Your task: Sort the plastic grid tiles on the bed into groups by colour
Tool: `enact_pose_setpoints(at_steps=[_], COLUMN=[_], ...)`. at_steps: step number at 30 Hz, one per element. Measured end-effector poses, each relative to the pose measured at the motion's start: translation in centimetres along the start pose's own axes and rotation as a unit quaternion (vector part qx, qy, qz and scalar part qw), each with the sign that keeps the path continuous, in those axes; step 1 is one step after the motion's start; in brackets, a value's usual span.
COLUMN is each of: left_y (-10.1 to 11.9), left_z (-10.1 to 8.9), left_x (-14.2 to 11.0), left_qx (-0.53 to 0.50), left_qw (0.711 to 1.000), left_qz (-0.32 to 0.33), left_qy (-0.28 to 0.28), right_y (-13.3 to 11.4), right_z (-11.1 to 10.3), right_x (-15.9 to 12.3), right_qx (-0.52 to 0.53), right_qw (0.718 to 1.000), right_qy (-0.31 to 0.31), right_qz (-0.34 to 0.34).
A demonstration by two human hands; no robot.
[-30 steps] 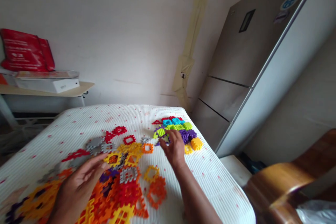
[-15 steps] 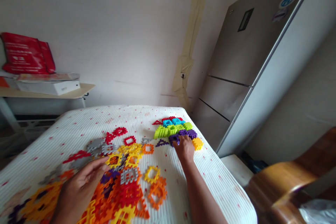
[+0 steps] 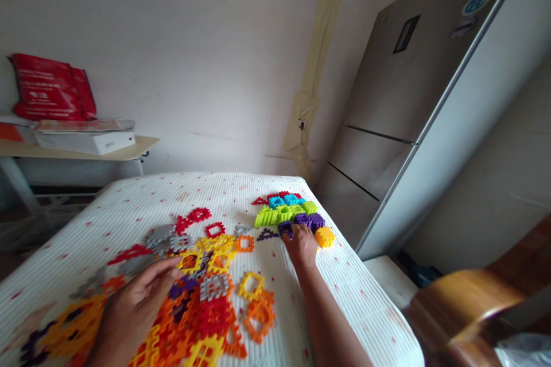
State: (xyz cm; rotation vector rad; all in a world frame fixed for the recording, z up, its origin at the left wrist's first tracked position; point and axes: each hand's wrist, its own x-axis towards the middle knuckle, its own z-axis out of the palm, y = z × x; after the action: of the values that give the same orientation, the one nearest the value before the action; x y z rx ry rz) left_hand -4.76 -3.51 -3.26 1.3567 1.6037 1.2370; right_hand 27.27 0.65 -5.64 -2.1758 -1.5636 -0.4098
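Observation:
My right hand (image 3: 301, 245) reaches to the stacked pieces at the table's right, its fingers curled down on the purple interlocking plastic pieces (image 3: 284, 229). Its fingertips are partly hidden. Beside it lie a yellow-orange stack (image 3: 325, 237) and a flat purple triangle (image 3: 267, 234). Lime green pieces (image 3: 266, 217), light blue pieces (image 3: 276, 202) and red ones sit in rows behind. My left hand (image 3: 133, 304) hovers over the loose pile with fingers stretched out, holding nothing visible. Near its fingertips is a yellow square frame (image 3: 190, 262); red, grey and orange pieces (image 3: 259, 315) lie about.
The table has a white ribbed cloth (image 3: 206, 189) with red dots. A tall grey fridge (image 3: 387, 92) stands beyond its right edge, and a wooden chair (image 3: 465, 298) is at the lower right. A side table at left bears a red bag (image 3: 51, 89) and a white box (image 3: 92, 140).
The view has shifted slightly, moving the scene a little to the right. My right hand has moved slightly against the purple stacks; my left hand stays over the pile.

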Motion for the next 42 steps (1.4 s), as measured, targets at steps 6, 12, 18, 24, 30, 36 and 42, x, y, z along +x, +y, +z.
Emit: enact_pose_setpoints(at_steps=[6,12,18,24,30,36,42], left_y=[-1.1,-1.7,-1.5,-0.8,-1.3,-2.2,-0.4], left_z=[-0.1,-0.7,-0.3,0.7,0.5,0.2,0.2], left_x=[0.4,0.9,0.5,-0.6,0.0,0.9,-0.1], left_qx=[0.014,0.135,0.353,0.471,0.45,0.304,0.154], left_qw=[0.998,0.971,0.893,0.85,0.848,0.869,0.9], left_qz=[0.062,0.196,0.275,0.231,0.279,0.386,0.402], left_qy=[0.011,0.017,-0.043,-0.049,-0.026,0.057,0.071], right_y=[-0.3,-0.9,-2.0,-3.0,-4.2,-5.7,-7.9], right_z=[-0.5,-1.2,-1.1,-1.0,-1.1,-1.4,-2.2], right_x=[-0.2,-0.5,-1.0,-1.8,-2.5,-3.7,-5.6], right_qx=[0.011,0.046,0.09,0.124,0.132,0.188,0.426], right_qw=[1.0,0.996,0.983,0.972,0.958,0.928,0.855], right_qy=[-0.008,0.049,0.075,0.055,0.051,0.004,-0.136], right_qz=[0.002,-0.052,-0.142,-0.191,-0.248,-0.322,-0.263])
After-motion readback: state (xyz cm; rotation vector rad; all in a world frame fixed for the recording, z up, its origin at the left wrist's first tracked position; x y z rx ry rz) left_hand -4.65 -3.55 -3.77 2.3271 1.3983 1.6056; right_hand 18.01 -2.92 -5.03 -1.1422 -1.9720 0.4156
